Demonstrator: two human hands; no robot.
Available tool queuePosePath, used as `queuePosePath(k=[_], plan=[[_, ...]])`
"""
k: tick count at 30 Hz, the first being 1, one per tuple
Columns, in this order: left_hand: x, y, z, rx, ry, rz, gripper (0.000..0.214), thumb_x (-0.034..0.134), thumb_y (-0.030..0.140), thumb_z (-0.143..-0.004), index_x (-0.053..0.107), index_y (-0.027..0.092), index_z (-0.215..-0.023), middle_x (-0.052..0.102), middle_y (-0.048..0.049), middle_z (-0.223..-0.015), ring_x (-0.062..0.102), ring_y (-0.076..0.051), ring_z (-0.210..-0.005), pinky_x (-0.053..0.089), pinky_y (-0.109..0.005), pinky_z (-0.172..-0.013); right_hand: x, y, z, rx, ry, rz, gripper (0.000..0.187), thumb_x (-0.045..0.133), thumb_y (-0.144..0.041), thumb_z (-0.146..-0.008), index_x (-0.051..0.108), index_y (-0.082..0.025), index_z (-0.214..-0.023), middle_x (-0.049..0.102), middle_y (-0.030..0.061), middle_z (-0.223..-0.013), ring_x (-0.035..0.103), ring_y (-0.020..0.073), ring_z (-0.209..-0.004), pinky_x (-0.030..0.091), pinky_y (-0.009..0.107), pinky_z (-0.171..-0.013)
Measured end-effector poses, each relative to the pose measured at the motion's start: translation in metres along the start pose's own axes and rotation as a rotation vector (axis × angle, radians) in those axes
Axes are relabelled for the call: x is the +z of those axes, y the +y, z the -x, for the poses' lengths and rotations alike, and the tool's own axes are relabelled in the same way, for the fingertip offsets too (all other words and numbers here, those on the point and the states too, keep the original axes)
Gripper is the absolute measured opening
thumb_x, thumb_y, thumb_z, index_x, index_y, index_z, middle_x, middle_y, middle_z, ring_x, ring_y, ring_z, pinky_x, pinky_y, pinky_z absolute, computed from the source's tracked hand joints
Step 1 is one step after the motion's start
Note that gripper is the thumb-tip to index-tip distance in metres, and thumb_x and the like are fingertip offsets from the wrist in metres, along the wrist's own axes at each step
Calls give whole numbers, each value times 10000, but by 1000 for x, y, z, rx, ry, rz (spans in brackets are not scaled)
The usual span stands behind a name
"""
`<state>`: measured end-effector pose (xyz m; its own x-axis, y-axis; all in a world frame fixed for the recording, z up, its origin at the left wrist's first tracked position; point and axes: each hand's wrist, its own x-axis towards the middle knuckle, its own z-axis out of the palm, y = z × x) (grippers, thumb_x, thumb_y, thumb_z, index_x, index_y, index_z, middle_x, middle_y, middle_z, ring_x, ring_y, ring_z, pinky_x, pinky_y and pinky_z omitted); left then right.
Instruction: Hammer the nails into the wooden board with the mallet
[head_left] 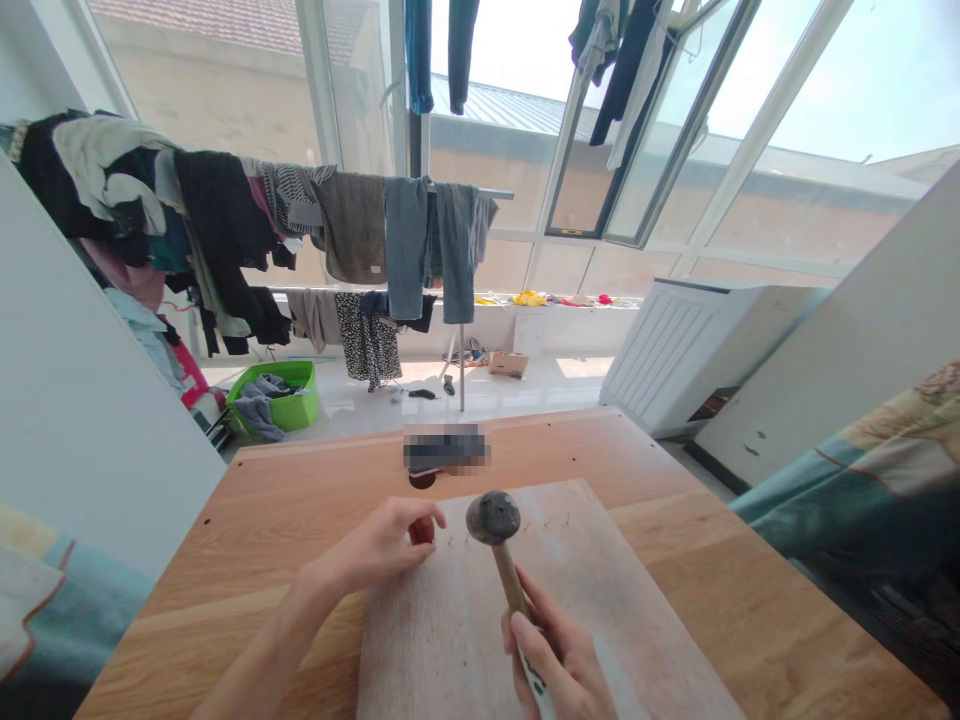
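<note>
My right hand (559, 650) is wrapped round the wooden handle of a mallet (493, 518), whose dark, rounded head points away from me above a board. That pale wooden board (480, 620) lies flat on the table. Thin nails (568, 519) stand up in a row near the board's far edge, several of them, some partly behind the mallet head. Over the board's far left corner, my left hand (397, 540) curls loosely, thumb and forefinger apart. Just right of its fingertips stands one nail (450, 541). Nothing shows between those fingers, though the palm is hidden.
The wooden table (285, 510) carries a dark, pixelated object (446, 448) beyond the board, beside a round hole. Past the table stand a clothes-laden drying rack (487, 192), a green basket (296, 405) of clothes and a white cabinet (675, 340). Curtains (847, 480) hang at the sides.
</note>
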<state>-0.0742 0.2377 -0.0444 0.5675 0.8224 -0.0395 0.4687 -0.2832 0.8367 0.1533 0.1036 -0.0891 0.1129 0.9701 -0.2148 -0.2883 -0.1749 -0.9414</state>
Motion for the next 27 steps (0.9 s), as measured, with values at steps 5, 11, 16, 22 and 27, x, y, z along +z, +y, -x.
queuePosePath(k=[5,11,16,22,27], plan=[[-2,2,1,-16,4,31,240,630,190,-764,698,169,-993,698,-11,-786,641,-168,-748,494,-268,-715,8,-8,3,-19,-53,0,725,762,-636,-787,651,-187,-1346,579,-59,-664,462,28,-320,305,149,-316],[-2,6,0,-6,8,34,118,644,198,-761,679,162,-868,660,1,-764,609,-157,-723,480,-259,-699,24,-5,11,51,-62,-82,820,803,-663,-726,643,-178,-1367,584,-46,-660,426,25,-351,359,167,-354],[-1,4,0,31,24,15,214,621,151,-749,679,163,-954,670,10,-780,600,-152,-709,451,-237,-662,30,5,8,64,-88,-33,861,778,-691,-729,633,-154,-1386,582,-39,-656,417,34,-372,373,181,-371],[-1,5,0,43,36,11,232,624,140,-720,681,146,-944,688,-1,-805,584,-159,-731,429,-236,-662,25,13,-5,2,-226,165,773,669,-688,-823,612,-187,-1409,601,-27,-712,439,38,-350,322,176,-341],[0,5,-1,28,-2,32,231,615,157,-738,671,148,-962,673,1,-790,606,-165,-741,452,-248,-674,21,11,-1,19,-227,185,733,704,-643,-814,620,-189,-1383,621,-6,-754,431,49,-384,359,193,-354]])
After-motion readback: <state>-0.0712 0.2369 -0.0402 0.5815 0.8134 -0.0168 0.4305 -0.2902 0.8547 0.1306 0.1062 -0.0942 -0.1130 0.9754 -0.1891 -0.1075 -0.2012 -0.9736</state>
